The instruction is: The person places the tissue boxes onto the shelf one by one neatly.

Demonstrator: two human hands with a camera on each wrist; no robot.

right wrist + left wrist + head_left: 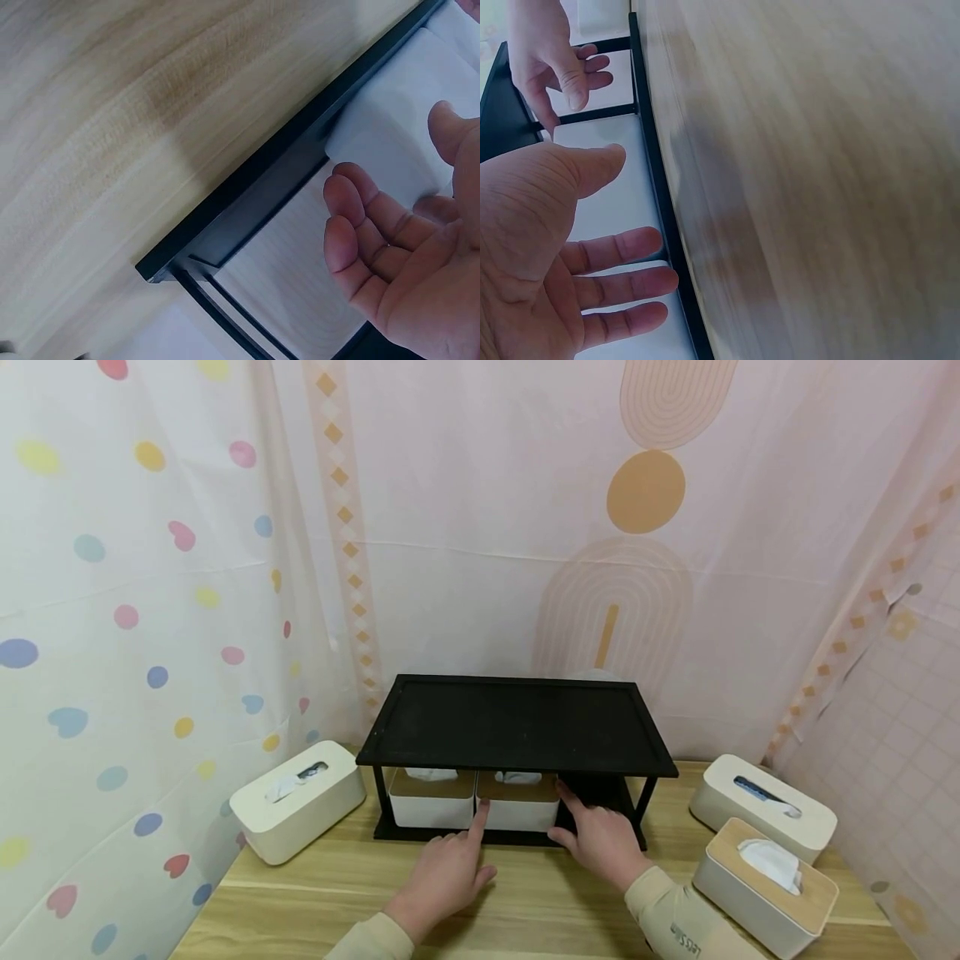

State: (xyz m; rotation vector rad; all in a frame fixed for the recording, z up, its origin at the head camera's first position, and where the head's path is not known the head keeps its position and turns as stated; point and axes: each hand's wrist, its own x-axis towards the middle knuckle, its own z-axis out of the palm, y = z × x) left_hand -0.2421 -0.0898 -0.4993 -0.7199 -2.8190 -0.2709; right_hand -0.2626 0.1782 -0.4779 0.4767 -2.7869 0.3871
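A black two-tier shelf (517,722) stands on the table. On its lower tier, two white tissue boxes with wood-look lids sit side by side: a left tissue box (432,812) and a middle tissue box (525,818). My left hand (444,875) points its index finger at the middle box's front, near its left end. At that box's right end, my right hand (603,843) has its index fingertip by the top corner. In the left wrist view, the left hand (536,225) has its other fingers loosely extended. The right hand (412,262) shows slightly bent fingers around nothing.
An all-white tissue box (300,802) stands left of the shelf. On the right are another all-white tissue box (810,827) and a wood-lidded one (757,902), close to my right sleeve (675,914). Patterned curtains (465,602) hang behind the wooden table (277,918).
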